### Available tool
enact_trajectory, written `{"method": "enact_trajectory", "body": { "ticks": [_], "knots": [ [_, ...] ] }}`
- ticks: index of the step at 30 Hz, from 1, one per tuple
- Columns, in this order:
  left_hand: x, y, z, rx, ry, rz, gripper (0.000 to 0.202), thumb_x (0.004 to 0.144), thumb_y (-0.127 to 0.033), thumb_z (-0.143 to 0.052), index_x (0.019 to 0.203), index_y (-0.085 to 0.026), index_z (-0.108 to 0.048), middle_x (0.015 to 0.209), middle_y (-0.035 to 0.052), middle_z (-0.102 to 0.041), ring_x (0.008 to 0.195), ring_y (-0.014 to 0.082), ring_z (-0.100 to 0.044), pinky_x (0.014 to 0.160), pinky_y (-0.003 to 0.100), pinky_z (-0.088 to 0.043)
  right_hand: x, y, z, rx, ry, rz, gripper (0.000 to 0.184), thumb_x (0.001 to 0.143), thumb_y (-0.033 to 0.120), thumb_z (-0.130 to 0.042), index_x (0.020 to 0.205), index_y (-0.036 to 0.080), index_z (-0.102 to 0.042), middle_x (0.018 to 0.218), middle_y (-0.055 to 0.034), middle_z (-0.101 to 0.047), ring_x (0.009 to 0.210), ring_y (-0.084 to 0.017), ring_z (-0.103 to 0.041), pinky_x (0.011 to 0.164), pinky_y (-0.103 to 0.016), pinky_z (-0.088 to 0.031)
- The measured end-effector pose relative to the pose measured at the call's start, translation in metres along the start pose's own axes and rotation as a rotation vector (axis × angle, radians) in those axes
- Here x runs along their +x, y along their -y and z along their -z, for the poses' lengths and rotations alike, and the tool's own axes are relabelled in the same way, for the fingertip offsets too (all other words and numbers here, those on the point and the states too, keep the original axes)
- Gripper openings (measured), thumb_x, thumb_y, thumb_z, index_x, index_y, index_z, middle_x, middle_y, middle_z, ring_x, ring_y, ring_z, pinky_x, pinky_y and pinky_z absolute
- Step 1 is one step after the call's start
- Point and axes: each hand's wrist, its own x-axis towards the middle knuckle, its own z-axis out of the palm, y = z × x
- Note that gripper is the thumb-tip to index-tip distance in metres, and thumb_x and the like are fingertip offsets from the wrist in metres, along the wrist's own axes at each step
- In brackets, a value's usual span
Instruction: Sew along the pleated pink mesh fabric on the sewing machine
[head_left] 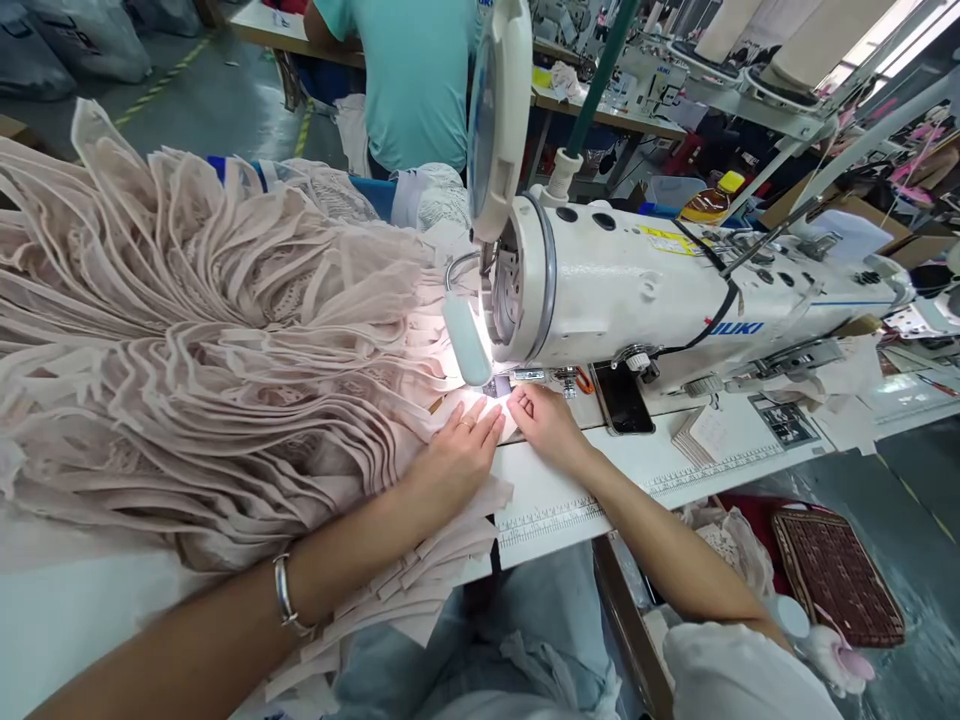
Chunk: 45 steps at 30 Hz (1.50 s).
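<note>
A white sewing machine (pixel 600 280) stands on the table, its lamp (pixel 466 340) lighting the needle area. My left hand (pixel 457 455) lies flat on pale pink fabric (pixel 491 405) just in front of the presser foot, fingers stretched out. Close to the needle area, my right hand (pixel 544 420) has its fingers curled together at the fabric's right edge; what they pinch is too small to make out. A large heap of pale pink garment pieces (pixel 225 330) spreads left of the machine, and layered strips of it hang over the front edge below my left forearm.
A phone (pixel 624 398) lies beside the machine base, with a stack of small cards (pixel 699 435) to its right. A ruler tape (pixel 551 520) runs along the table's front edge. Behind the machine sits a person in a turquoise shirt (pixel 412 85). A woven brown seat (pixel 836 575) is at lower right.
</note>
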Motion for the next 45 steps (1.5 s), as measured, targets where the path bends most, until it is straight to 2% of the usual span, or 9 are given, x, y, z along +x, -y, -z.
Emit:
{"method": "enact_trajectory", "body": {
  "ticks": [5,9,13,18,21,25,28,32,45],
  "knots": [
    [0.002,0.001,-0.003,0.028,-0.046,-0.021,0.060,0.097,-0.043,-0.056,0.137,0.002,-0.053,0.142,0.0229,-0.058,0.138,0.0362,-0.049,0.115,0.045,-0.039,-0.002,-0.009,-0.002,-0.010,-0.024,0.050,0.013,0.092,0.027,-0.054,0.080,0.023,-0.059,0.069,0.0012,-0.062,0.065,-0.016,-0.057,0.064,-0.026,-0.042],
    [0.004,0.001,-0.010,-0.004,-0.123,-0.008,0.047,0.097,-0.033,-0.053,0.133,-0.002,-0.054,0.137,0.0223,-0.061,0.136,0.0310,-0.051,0.114,0.044,-0.039,-0.009,-0.015,-0.001,-0.069,-0.087,0.282,0.019,0.098,0.030,-0.052,0.096,0.023,-0.070,0.093,-0.0052,-0.069,0.088,-0.020,-0.063,0.080,-0.031,-0.050],
    [0.002,0.001,-0.005,-0.028,-0.185,0.121,0.032,0.096,-0.018,-0.049,0.124,-0.005,-0.056,0.129,0.0228,-0.062,0.131,0.0323,-0.053,0.112,0.049,-0.039,-0.015,-0.008,0.000,-0.293,-0.026,0.414,0.031,0.102,0.025,-0.042,0.108,0.019,-0.072,0.104,-0.0112,-0.069,0.104,-0.025,-0.060,0.093,-0.039,-0.050],
    [0.006,-0.003,0.007,-0.003,-0.070,0.132,0.026,0.094,-0.004,-0.041,0.106,-0.008,-0.064,0.098,0.0139,-0.068,0.093,0.0262,-0.064,0.084,0.039,-0.051,-0.015,0.002,-0.002,-0.539,0.045,0.442,0.039,0.099,0.009,-0.036,0.121,0.015,-0.067,0.115,-0.0156,-0.069,0.112,-0.028,-0.059,0.098,-0.045,-0.050],
    [0.013,-0.009,0.007,0.072,-0.070,0.061,0.031,0.094,-0.001,-0.039,0.110,-0.004,-0.066,0.102,0.0161,-0.070,0.097,0.0254,-0.064,0.089,0.038,-0.049,-0.010,0.000,0.002,-0.556,0.090,0.495,0.042,0.098,0.006,-0.034,0.125,0.013,-0.065,0.123,-0.0160,-0.068,0.120,-0.027,-0.057,0.104,-0.043,-0.048],
    [0.020,-0.015,0.005,0.146,-0.075,0.014,0.039,0.094,-0.001,-0.038,0.125,0.003,-0.061,0.125,0.0241,-0.066,0.119,0.0294,-0.060,0.108,0.044,-0.040,-0.002,-0.007,0.011,-0.516,0.209,0.390,0.041,0.097,0.008,-0.038,0.128,0.017,-0.063,0.134,-0.0119,-0.065,0.120,-0.026,-0.061,0.098,-0.040,-0.054],
    [0.022,-0.015,0.008,0.148,-0.008,0.018,0.043,0.095,-0.001,-0.035,0.132,0.004,-0.056,0.128,0.0249,-0.065,0.118,0.0283,-0.062,0.104,0.042,-0.044,0.002,-0.014,0.014,-0.464,0.239,0.316,0.047,0.096,0.006,-0.038,0.134,0.022,-0.060,0.143,-0.0077,-0.060,0.119,-0.024,-0.063,0.092,-0.038,-0.057],
    [0.022,-0.014,0.011,0.137,0.035,0.029,0.044,0.096,-0.003,-0.034,0.135,0.003,-0.054,0.130,0.0232,-0.065,0.120,0.0285,-0.062,0.103,0.041,-0.047,0.004,-0.023,0.012,-0.390,0.222,0.320,0.054,0.092,0.003,-0.036,0.137,0.022,-0.060,0.145,-0.0079,-0.059,0.125,-0.023,-0.060,0.101,-0.042,-0.053],
    [0.023,-0.006,0.001,0.083,-0.062,0.085,0.041,0.096,-0.002,-0.037,0.131,0.000,-0.057,0.122,0.0207,-0.067,0.114,0.0270,-0.063,0.104,0.042,-0.046,0.004,-0.022,0.013,-0.287,0.198,0.288,0.071,0.083,-0.001,-0.034,0.142,0.032,-0.056,0.139,-0.0002,-0.063,0.126,-0.020,-0.058,0.104,-0.040,-0.051]
  ]
}}
